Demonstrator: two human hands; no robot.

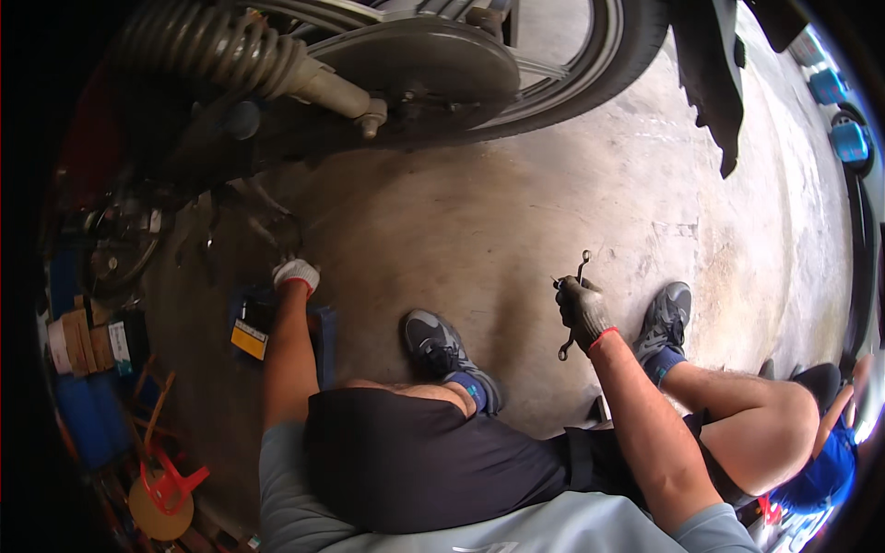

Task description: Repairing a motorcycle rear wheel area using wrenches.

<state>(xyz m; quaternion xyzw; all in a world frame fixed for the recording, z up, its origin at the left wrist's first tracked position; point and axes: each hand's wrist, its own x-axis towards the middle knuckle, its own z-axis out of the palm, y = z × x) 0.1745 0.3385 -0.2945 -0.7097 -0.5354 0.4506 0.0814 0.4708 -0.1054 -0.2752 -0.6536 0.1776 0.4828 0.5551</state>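
My right hand [583,309], in a grey knitted work glove with a red cuff, is closed around a double-ended ring spanner [584,262]. The spanner's ring ends stick out above and below the fist. My left hand [297,275], in a whitish glove, reaches forward to the left, close to dark metal parts [267,217] under a motorbike. Its fingers are blurred and in shadow, so what they touch is not clear. Overhead are the motorbike's coil-spring shock absorber [332,92], rear wheel tyre [636,55] and round dark cover [433,69].
A blue case [324,346] with a yellow-labelled box [249,339] sits beneath my left forearm. Cardboard boxes [78,341] and a red plastic piece [171,479] are farther left. Another person in blue [825,475] is at the lower right. My shoes rest on the concrete floor [442,221].
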